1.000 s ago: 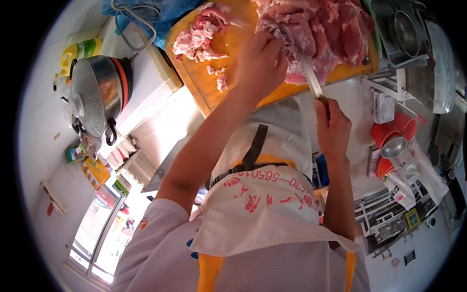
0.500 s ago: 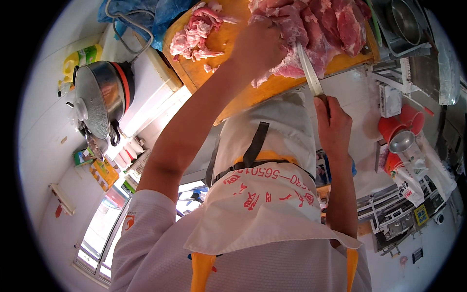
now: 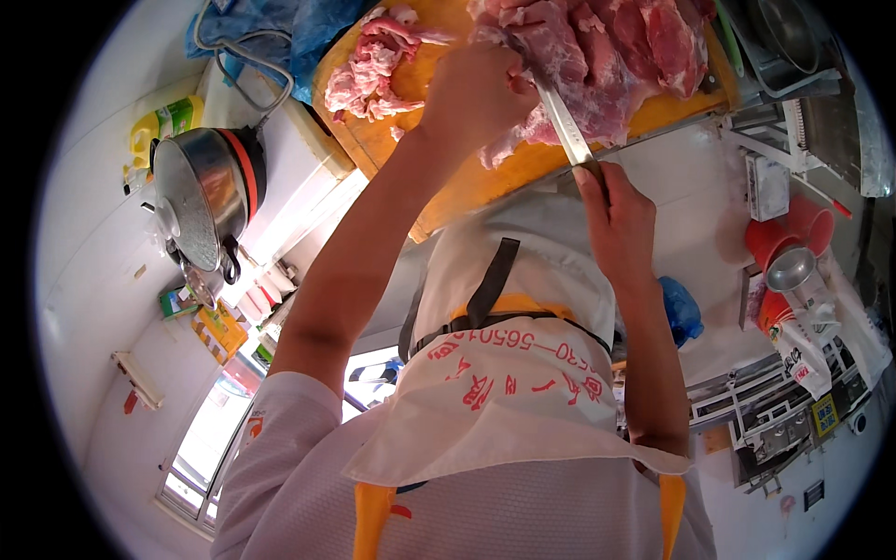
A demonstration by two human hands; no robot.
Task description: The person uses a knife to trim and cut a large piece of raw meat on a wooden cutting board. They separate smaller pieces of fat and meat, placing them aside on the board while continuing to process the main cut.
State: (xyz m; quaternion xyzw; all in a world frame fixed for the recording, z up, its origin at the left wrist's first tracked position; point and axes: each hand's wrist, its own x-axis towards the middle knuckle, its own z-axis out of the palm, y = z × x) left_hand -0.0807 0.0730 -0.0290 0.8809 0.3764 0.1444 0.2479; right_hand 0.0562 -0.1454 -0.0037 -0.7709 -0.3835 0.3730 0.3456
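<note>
A large slab of raw meat (image 3: 597,79), pink with pale fat, lies on a wooden cutting board (image 3: 509,168). In my right hand (image 3: 618,215) is the handle of a long knife (image 3: 566,121). Its blade slants up and left over the slab's left part, and the tip is hidden by the meat and my fingers. My left hand (image 3: 481,89) is closed at the slab's left edge, gripping meat close beside the blade. Left of that hand, a small heap of fatty meat trimmings (image 3: 378,70) sits on the board.
Blue plastic bags (image 3: 313,47) and a grey cord lie behind the board's left end. To the left stands a lidded electric pot (image 3: 201,196) near a yellow bottle (image 3: 163,126). Metal pans (image 3: 784,42) are at the far right, with red buckets (image 3: 807,224) lower down.
The knife and my right hand have moved left and slightly up, bringing the blade close to my left fingers. My left hand has shifted a little left. The view has shifted slightly too.
</note>
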